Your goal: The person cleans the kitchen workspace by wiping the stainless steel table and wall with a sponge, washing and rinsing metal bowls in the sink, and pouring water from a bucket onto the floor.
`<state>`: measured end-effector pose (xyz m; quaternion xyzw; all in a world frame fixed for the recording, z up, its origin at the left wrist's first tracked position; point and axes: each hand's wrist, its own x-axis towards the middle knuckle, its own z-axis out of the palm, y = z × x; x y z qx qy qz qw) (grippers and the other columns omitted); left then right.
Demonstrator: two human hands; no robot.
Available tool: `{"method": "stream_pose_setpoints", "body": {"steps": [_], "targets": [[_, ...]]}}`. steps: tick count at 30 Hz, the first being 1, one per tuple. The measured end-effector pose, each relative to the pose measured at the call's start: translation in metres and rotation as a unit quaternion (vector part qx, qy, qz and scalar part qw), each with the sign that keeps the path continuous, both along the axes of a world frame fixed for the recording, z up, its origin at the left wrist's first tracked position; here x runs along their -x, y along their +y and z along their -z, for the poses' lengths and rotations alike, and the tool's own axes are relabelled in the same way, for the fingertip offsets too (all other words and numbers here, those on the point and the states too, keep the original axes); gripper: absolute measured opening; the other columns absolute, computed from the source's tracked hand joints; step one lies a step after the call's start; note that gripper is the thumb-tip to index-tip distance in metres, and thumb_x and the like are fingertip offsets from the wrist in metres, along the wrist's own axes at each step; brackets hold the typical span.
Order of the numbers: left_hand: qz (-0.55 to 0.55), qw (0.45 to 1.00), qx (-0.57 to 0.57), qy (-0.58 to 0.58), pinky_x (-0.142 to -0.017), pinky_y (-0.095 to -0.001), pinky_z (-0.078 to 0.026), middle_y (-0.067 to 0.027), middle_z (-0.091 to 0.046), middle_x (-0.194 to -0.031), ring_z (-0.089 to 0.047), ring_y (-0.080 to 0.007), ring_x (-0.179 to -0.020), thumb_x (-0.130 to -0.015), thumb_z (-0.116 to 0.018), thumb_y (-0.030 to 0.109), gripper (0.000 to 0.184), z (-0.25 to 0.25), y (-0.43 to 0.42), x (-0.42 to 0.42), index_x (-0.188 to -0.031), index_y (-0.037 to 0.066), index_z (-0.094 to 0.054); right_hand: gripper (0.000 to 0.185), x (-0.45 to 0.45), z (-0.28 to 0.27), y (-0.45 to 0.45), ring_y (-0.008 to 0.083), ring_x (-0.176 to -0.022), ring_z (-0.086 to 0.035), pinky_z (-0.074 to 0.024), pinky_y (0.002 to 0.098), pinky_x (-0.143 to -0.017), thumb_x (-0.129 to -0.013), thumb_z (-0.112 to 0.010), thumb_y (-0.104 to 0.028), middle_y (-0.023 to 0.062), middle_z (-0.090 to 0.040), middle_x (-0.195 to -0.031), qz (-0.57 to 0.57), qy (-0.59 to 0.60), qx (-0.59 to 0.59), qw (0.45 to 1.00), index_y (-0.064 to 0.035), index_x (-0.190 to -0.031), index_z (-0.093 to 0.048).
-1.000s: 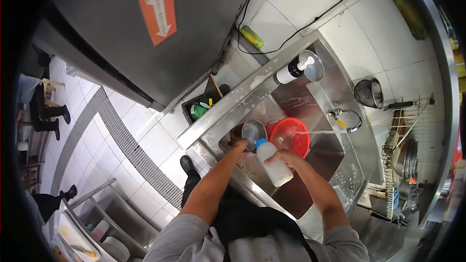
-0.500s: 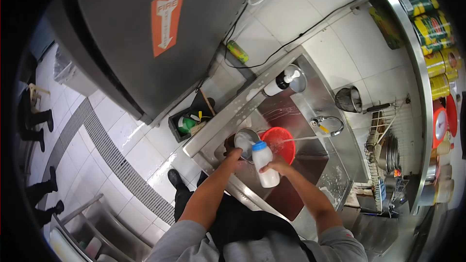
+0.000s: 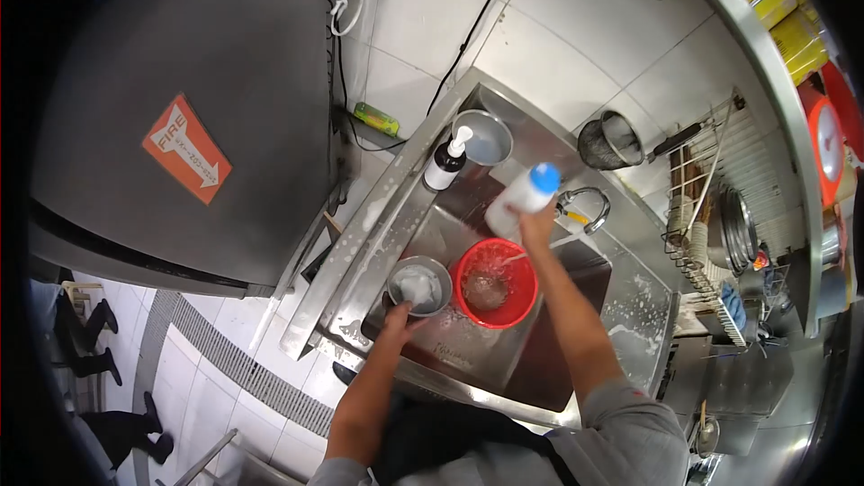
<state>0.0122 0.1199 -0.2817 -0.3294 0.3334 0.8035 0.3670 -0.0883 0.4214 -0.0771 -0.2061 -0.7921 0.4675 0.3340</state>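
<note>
My left hand (image 3: 397,317) grips the near rim of a round metal bowl (image 3: 439,303), with the thumb at its edge. Something whitish (image 3: 417,286), blurred, lies inside the bowl. In my right hand (image 3: 536,220) is a white squeeze bottle (image 3: 509,206) with a blue cap, tilted toward the tap (image 3: 589,219). Below that hand, a red basin (image 3: 526,304) stands in the steel sink, beside the bowl. Water from the tap runs into the basin, where a brownish round shape shows through the splashing.
A pump bottle (image 3: 443,168) and another metal container (image 3: 489,137) stand at the sink's back left corner. A mesh strainer (image 3: 612,139) hangs by the wall, and a wire dish rack (image 3: 697,207) is on the right. People's legs (image 3: 85,342) show far left.
My right hand has carried the squeeze bottle away from the bowl, past the basin toward the tap. My left hand still holds the bowl. The camera view has turned and come closer to the sink.
</note>
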Motion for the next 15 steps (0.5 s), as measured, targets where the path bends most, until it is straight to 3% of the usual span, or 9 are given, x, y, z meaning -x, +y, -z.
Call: {"method": "stream_pose_setpoints", "body": {"steps": [2, 4, 6, 8, 10, 11, 13, 14, 15], "targets": [[0.001, 1.0, -0.004, -0.008, -0.083, -0.0552, -0.056, -0.0164, -0.036, -0.136, -0.045, -0.0357, -0.121, -0.082, -0.048, 0.0, 0.078, -0.007, -0.007, -0.001, -0.145, 0.026, -0.009, 0.085, 0.035, -0.014, 0.018, 0.0295, -0.106, -0.057, -0.0444, 0.0393, -0.095, -0.051, -0.088, -0.015, 0.0164, -0.058, -0.115, 0.094, 0.0, -0.027, 0.995, 0.001, -0.121, -0.042], [-0.011, 0.999, -0.053, -0.008, -0.083, -0.0557, -0.056, -0.0155, -0.035, -0.137, -0.044, -0.0368, -0.122, -0.081, -0.047, -0.004, 0.083, -0.003, -0.01, -0.005, -0.145, 0.029, -0.005, 0.096, 0.063, -0.009, 0.038, 0.0341, -0.109, -0.056, -0.043, 0.0392, -0.097, -0.049, -0.09, -0.021, 0.0204, -0.056, -0.119, 0.213, -0.081, -0.053, 0.972, 0.0048, -0.126, -0.039], [-0.006, 1.0, 0.012, 0.001, -0.086, -0.0587, -0.054, -0.0215, -0.046, -0.129, -0.047, -0.0387, -0.12, -0.085, -0.046, 0.002, 0.047, -0.011, -0.008, -0.008, -0.132, -0.001, -0.037, 0.101, 0.082, 0.017, 0.061, 0.0355, -0.111, -0.055, -0.0422, 0.0395, -0.098, -0.049, -0.091, -0.024, 0.0221, -0.055, -0.121, 0.239, -0.061, -0.048, 0.968, 0.0056, -0.13, -0.037], [-0.006, 0.999, 0.031, 0.007, -0.086, -0.0596, -0.053, -0.022, -0.043, -0.131, -0.046, -0.0398, -0.121, -0.085, -0.045, 0.001, 0.051, -0.015, -0.008, -0.007, -0.134, 0.001, -0.034, 0.107, 0.084, 0.034, 0.07, 0.0368, -0.114, -0.053, -0.0414, 0.0398, -0.099, -0.049, -0.091, -0.028, 0.0238, -0.054, -0.124, 0.259, -0.04, -0.041, 0.964, 0.0065, -0.133, -0.035], [-0.006, 0.999, 0.047, 0.008, -0.087, -0.0606, -0.053, -0.0225, -0.041, -0.133, -0.046, -0.0408, -0.121, -0.085, -0.044, 0.0, 0.054, -0.021, -0.009, -0.01, -0.137, 0.004, -0.03, 0.111, 0.069, 0.032, 0.074, 0.0366, -0.117, -0.051, -0.0397, 0.0401, -0.1, -0.053, -0.09, -0.035, 0.0259, -0.052, -0.126, 0.204, -0.064, -0.053, 0.975, 0.0089, -0.137, -0.031], [-0.008, 0.997, 0.075, 0.009, -0.086, -0.0617, -0.052, -0.0226, -0.038, -0.134, -0.045, -0.0421, -0.122, -0.084, -0.044, -0.002, 0.059, -0.032, -0.006, -0.008, -0.139, 0.007, -0.024, 0.098, 0.054, 0.047, 0.077, 0.0376, -0.114, -0.052, -0.0406, 0.0411, -0.099, -0.062, -0.084, -0.04, 0.027, -0.051, -0.125, 0.174, -0.033, -0.148, 0.973, 0.0065, -0.134, -0.037], [-0.009, 0.995, 0.1, 0.012, -0.086, -0.0627, -0.052, -0.0227, -0.035, -0.136, -0.044, -0.0433, -0.122, -0.084, -0.044, -0.003, 0.064, -0.043, -0.003, -0.003, -0.142, 0.01, -0.019, 0.073, -0.004, 0.055, 0.05, 0.0392, -0.114, -0.052, -0.0387, 0.0427, -0.101, -0.07, -0.08, -0.033, 0.0251, -0.055, -0.122, 0.125, -0.105, -0.123, 0.979, 0.0041, -0.124, -0.05], [-0.005, 0.995, 0.096, 0.017, -0.085, -0.0635, -0.052, -0.0229, -0.034, -0.137, -0.043, -0.0441, -0.122, -0.083, -0.044, -0.004, 0.067, -0.044, -0.003, -0.002, -0.142, 0.012, -0.016, 0.054, -0.031, 0.089, 0.049, 0.0376, -0.105, -0.058, -0.0438, 0.0445, -0.095, -0.078, -0.074, -0.036, 0.021, -0.063, -0.11, 0.072, -0.137, -0.061, 0.986, 0.0013, -0.115, -0.059], [0.0, 0.995, 0.093, 0.021, -0.085, -0.0643, -0.051, -0.0231, -0.033, -0.137, -0.042, -0.0449, -0.123, -0.083, -0.044, -0.005, 0.07, -0.046, -0.004, -0.003, -0.142, 0.014, -0.013, 0.044, -0.063, 0.147, 0.054, 0.0355, -0.1, -0.061, -0.047, 0.0431, -0.091, -0.081, -0.071, -0.033, 0.0196, -0.066, -0.103, 0.046, -0.213, -0.159, 0.963, -0.0004, -0.11, -0.063]]}}
